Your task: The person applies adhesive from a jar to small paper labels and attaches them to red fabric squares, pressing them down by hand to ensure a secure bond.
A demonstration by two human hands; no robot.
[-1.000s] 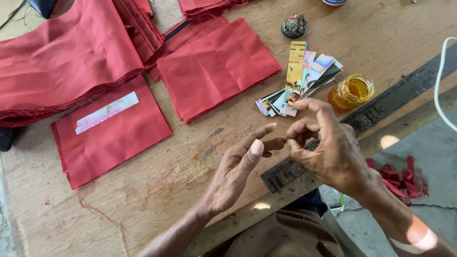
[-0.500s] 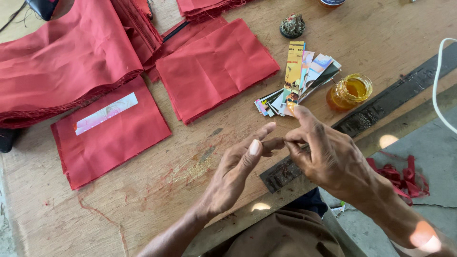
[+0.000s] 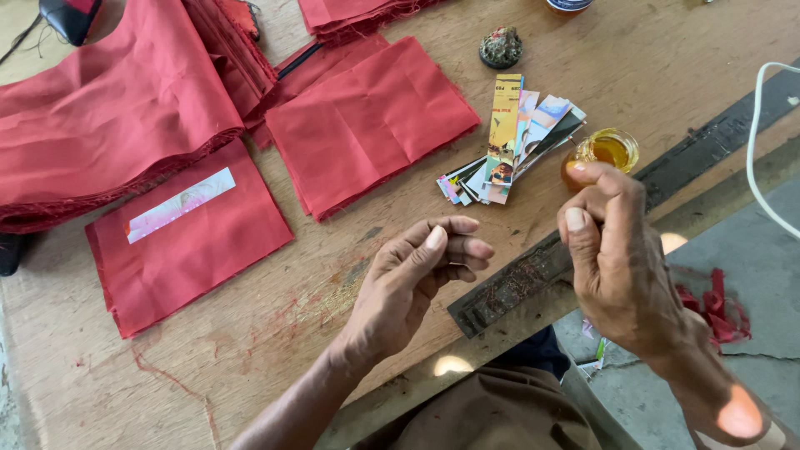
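Two hands (image 3: pixel 508 275) empty, fingers curled, over worn wooden table (image 3: pixel 250 383), grey floor (image 3: pixel 750 250) beside

We see a worn wooden table (image 3: pixel 250 367), stained reddish near its front edge. On it lie a red cloth square (image 3: pixel 187 237) with a pale paper strip (image 3: pixel 179 204) on top, a stack of red squares (image 3: pixel 367 125), a large heap of folded red cloth (image 3: pixel 100 117), and a fan of colourful printed strips (image 3: pixel 512 137). Beside the strips stand a small glass jar of amber liquid (image 3: pixel 602 152) and a dark round lump (image 3: pixel 501 47); a dark metal bar (image 3: pixel 508 287) lies along the table's edge.
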